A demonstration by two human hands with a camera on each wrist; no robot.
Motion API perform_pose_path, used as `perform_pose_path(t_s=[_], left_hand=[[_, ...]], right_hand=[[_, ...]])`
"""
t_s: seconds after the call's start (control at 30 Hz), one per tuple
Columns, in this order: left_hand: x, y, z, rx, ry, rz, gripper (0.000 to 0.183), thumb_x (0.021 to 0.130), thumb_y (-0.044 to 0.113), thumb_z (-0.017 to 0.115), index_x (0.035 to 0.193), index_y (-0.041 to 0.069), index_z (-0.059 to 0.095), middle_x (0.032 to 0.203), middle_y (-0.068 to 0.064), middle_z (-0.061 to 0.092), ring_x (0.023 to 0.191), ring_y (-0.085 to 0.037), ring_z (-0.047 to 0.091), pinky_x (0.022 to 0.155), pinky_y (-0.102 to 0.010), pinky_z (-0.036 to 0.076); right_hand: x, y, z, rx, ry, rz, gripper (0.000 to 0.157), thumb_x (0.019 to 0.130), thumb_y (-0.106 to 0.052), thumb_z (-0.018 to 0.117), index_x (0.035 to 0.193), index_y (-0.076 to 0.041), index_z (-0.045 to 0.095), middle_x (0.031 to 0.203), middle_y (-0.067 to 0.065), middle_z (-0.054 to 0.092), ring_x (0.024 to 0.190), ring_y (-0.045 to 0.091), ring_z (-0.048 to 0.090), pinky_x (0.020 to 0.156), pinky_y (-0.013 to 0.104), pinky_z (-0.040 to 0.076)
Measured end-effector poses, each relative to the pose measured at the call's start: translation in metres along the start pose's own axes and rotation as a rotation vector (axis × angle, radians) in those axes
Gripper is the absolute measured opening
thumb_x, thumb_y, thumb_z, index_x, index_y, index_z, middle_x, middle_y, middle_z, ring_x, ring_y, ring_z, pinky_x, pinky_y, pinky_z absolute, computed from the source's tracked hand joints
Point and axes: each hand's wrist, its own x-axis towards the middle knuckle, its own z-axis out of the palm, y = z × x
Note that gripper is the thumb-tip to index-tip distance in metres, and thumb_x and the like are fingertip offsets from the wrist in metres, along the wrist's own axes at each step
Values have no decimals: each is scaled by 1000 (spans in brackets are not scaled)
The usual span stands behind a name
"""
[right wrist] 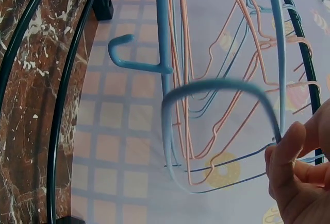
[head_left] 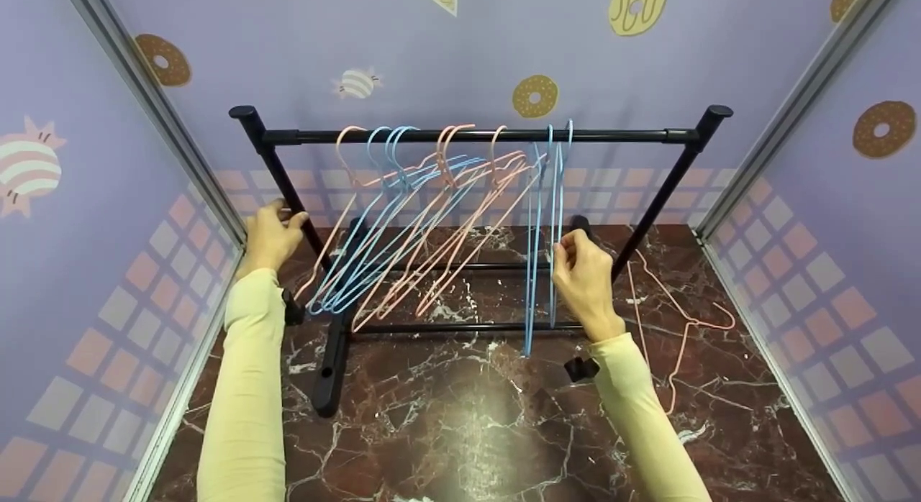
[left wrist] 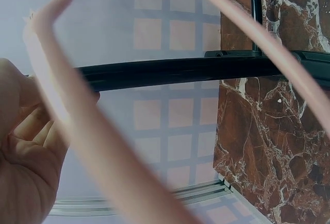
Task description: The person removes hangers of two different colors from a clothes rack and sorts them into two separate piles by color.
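My left hand (head_left: 273,236) is at the left upright of a black clothes rack (head_left: 460,136); its thumb and fingers grip the post. In the left wrist view, a blurred pink hanger (left wrist: 87,116) crosses in front of the left hand (left wrist: 31,141) and hides part of the hold. With thumb and fingertips, my right hand (head_left: 586,272) pinches the side of a blue hanger (head_left: 555,221) hooked on the rail. The right wrist view shows that hanger's bent end (right wrist: 216,84) beside the right hand (right wrist: 301,167). Another blue hanger (head_left: 531,286) hangs just left of it.
Several pink hangers (head_left: 460,265) and blue hangers (head_left: 360,254) hang slanted along the rail's left and middle. A pink hanger (head_left: 687,322) lies right of the rack on the brown marbled floor (head_left: 460,416). Patterned purple walls (head_left: 446,56) enclose the rack at the back and sides.
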Motion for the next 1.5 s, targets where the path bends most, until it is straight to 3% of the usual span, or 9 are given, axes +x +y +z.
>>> perform_pose_path(t_s=[0.4, 1.0, 1.27, 1.5], left_hand=[[0, 0, 0, 23, 22, 6, 30, 100, 14, 60, 121, -7, 64, 121, -28, 69, 117, -41, 67, 107, -52, 48], [0, 2, 0, 7, -10, -22, 33, 101, 14, 59, 126, -8, 61, 126, -29, 66, 121, -43, 64, 108, -51, 48], [0, 2, 1, 5, 12, -9, 31, 101, 12, 59, 125, -7, 62, 125, -28, 67, 120, -42, 65, 109, -51, 47], [-1, 2, 2, 2, 8, -11, 32, 101, 13, 59, 125, -8, 61, 125, -29, 67, 119, -43, 66, 109, -52, 48]], right_hand=[[-8, 3, -18, 6, 63, -28, 6, 91, 2, 64, 86, 4, 62, 65, 13, 64, 57, 21, 55, 54, 35, 46], [-66, 35, -48, -32, 87, -57, 5, 88, 7, 64, 85, 3, 63, 65, 11, 62, 56, 20, 54, 52, 35, 44], [-96, 60, -61, -98, 9, -100, 5, 88, 5, 65, 85, 1, 63, 69, 11, 63, 57, 24, 57, 54, 43, 46], [-119, 91, -79, -120, -138, -131, 8, 85, 3, 69, 85, -4, 67, 65, 2, 62, 56, 8, 52, 51, 31, 44]])
